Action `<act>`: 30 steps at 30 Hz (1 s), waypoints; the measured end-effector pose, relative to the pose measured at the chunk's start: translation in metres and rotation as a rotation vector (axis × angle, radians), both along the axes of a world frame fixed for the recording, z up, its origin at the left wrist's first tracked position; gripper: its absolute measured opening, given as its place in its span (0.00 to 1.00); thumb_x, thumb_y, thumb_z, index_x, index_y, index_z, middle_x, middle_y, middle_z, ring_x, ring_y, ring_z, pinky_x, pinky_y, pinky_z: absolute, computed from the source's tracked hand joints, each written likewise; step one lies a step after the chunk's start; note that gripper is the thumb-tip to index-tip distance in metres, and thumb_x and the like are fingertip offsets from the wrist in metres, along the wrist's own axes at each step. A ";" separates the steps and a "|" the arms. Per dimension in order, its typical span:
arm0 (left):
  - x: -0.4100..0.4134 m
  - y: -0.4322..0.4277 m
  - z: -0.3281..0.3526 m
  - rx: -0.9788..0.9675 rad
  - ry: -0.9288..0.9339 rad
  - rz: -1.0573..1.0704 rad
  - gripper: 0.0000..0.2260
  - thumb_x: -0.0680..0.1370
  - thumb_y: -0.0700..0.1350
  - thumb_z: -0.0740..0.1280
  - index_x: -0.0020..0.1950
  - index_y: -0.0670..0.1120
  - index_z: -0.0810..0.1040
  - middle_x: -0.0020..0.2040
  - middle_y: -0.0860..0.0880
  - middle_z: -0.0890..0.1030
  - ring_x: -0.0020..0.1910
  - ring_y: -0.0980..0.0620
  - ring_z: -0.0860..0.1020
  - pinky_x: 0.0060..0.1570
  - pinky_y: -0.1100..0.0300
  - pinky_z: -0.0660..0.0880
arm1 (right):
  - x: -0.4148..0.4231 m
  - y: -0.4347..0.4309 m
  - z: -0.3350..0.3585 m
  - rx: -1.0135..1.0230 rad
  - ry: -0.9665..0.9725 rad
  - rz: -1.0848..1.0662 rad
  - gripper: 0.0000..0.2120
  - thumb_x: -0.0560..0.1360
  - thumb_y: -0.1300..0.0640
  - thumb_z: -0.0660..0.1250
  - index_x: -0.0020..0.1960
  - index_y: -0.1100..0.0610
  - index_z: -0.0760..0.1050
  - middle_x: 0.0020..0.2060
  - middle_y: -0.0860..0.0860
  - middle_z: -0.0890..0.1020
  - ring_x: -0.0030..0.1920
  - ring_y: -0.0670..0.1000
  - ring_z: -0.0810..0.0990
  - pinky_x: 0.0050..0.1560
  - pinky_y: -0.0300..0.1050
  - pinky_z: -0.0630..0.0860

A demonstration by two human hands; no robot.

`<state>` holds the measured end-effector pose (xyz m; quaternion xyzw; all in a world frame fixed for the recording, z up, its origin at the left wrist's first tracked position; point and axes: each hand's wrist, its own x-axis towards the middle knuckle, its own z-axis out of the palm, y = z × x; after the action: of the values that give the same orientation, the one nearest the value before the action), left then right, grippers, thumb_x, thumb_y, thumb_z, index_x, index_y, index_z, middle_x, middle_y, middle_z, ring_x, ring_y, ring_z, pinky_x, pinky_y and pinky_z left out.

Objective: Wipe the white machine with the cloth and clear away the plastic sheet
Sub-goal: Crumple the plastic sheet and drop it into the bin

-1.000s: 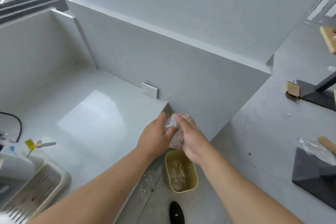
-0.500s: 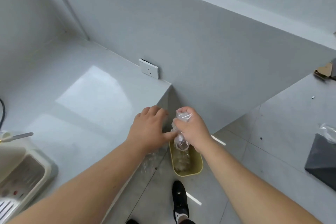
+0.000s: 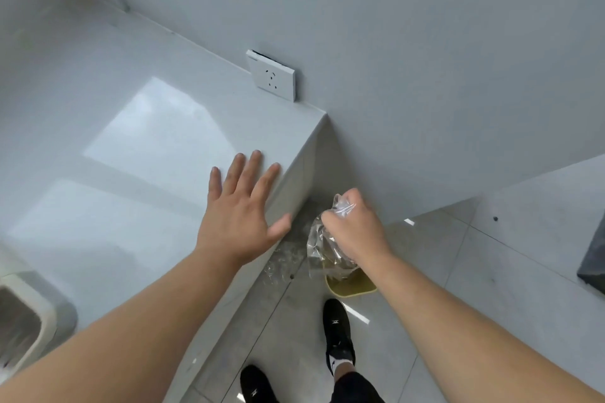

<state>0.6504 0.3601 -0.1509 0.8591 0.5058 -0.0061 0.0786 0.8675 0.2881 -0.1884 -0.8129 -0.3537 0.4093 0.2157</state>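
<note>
My right hand [image 3: 357, 229] is shut on the crumpled clear plastic sheet [image 3: 324, 245] and holds it low, just above a yellow bin [image 3: 352, 285] on the floor. Most of the bin is hidden by the plastic and my wrist. My left hand [image 3: 244, 206] is open with fingers spread, resting flat at the right edge of the grey counter [image 3: 131, 154]. A corner of the white machine [image 3: 31, 321] shows at the lower left edge. No cloth is in view.
A white wall socket [image 3: 273, 78] sits where the counter meets the wall. More clear plastic [image 3: 283, 258] lies on the floor beside the counter's side. My two black shoes [image 3: 339, 334] stand on the grey tiles. A dark object [image 3: 594, 255] is at the right edge.
My left hand let go of the plastic, opened and moved onto the counter edge. My right hand lowered the plastic toward the bin. The view tipped further down.
</note>
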 end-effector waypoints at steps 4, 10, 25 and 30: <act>-0.002 0.003 -0.007 0.039 -0.017 -0.008 0.38 0.77 0.70 0.60 0.83 0.54 0.60 0.85 0.46 0.57 0.84 0.41 0.53 0.79 0.33 0.51 | 0.000 0.004 -0.044 -0.051 -0.089 0.060 0.14 0.67 0.42 0.63 0.50 0.46 0.68 0.41 0.44 0.75 0.40 0.51 0.75 0.35 0.45 0.68; -0.003 0.003 -0.012 0.063 -0.004 -0.012 0.38 0.77 0.70 0.58 0.83 0.54 0.59 0.85 0.46 0.56 0.84 0.41 0.53 0.80 0.33 0.51 | -0.001 0.006 -0.113 -0.082 -0.180 0.191 0.05 0.78 0.54 0.64 0.51 0.54 0.71 0.43 0.54 0.80 0.45 0.62 0.81 0.39 0.47 0.69; -0.004 0.004 -0.014 0.087 0.011 -0.022 0.38 0.78 0.72 0.56 0.83 0.53 0.60 0.85 0.45 0.58 0.84 0.40 0.55 0.79 0.33 0.53 | 0.004 -0.006 -0.203 -0.336 -0.337 0.278 0.37 0.78 0.43 0.67 0.78 0.62 0.59 0.69 0.61 0.72 0.63 0.66 0.76 0.63 0.58 0.76; -0.004 0.004 -0.013 0.083 0.008 -0.027 0.38 0.78 0.73 0.53 0.83 0.54 0.60 0.85 0.45 0.58 0.84 0.41 0.55 0.79 0.33 0.53 | 0.009 -0.012 -0.212 -0.313 -0.542 0.359 0.29 0.79 0.48 0.67 0.75 0.58 0.66 0.62 0.56 0.83 0.63 0.61 0.77 0.63 0.56 0.72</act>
<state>0.6469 0.3643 -0.1641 0.8683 0.4943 0.0105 0.0408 0.8769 0.2761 -0.4000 -0.8402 -0.4681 0.2592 -0.0883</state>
